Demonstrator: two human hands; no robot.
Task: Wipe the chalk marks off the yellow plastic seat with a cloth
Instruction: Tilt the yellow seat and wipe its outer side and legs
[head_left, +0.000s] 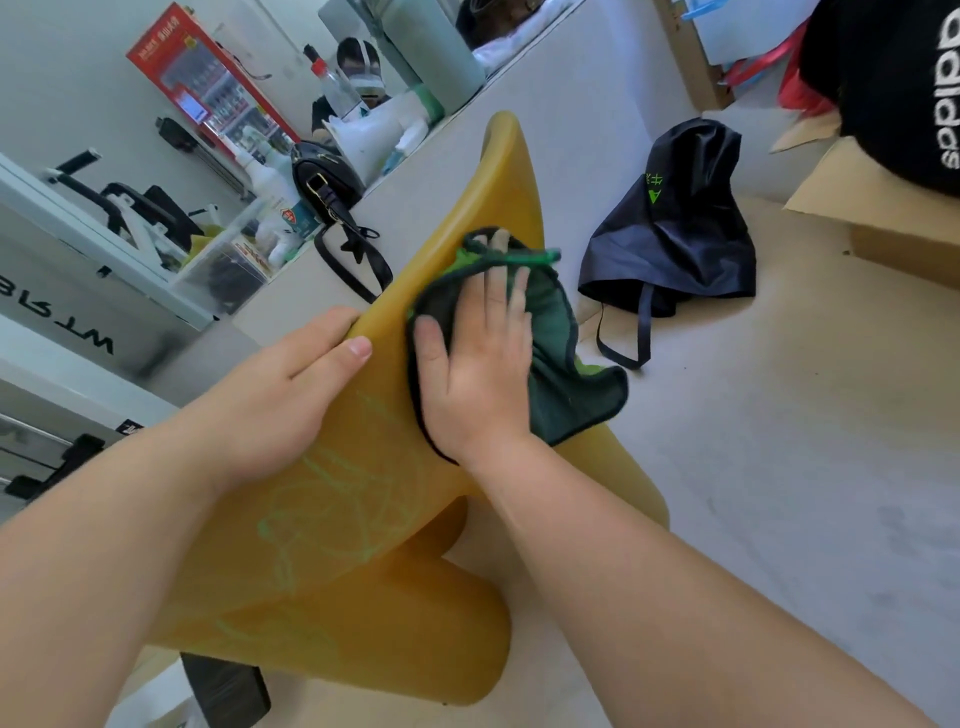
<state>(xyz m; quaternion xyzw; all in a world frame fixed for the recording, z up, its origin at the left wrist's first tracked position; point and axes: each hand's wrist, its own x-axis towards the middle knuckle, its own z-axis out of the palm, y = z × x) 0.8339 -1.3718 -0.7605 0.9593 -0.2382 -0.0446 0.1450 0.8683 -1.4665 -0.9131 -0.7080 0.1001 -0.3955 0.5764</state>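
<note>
Head view:
- Floor (753, 467): pale, open stretch right of the seat and toward the near right corner.
- Yellow plastic seat (395, 623): centre of view, standing on the floor and tilted, its narrow end pointing up toward the low white wall (571, 104).
- Black sports bag (883, 88): top right, sitting on a cardboard box (893, 239), well apart from the seat.
- Dark bag (675, 228): slumped on the floor just right of the seat's upper end, one strap trailing toward the cloth.
- Cloth (561, 364): green with dark edging, spread on the seat's upper right part, one corner hanging past the right edge.
- Right hand (483, 364): flat on the cloth, fingers straight and slightly spread, pressing it down; motion-blurred.
- Left hand (280, 395): grips the seat's left edge, fingers curled over it, thumb lying on the top face.
- Chalk marks (332, 499): green scribbles on the seat's lower face, below both hands.
- Black handbag (327, 176): on the ledge at left, strap dangling close to the seat's left edge.
</note>
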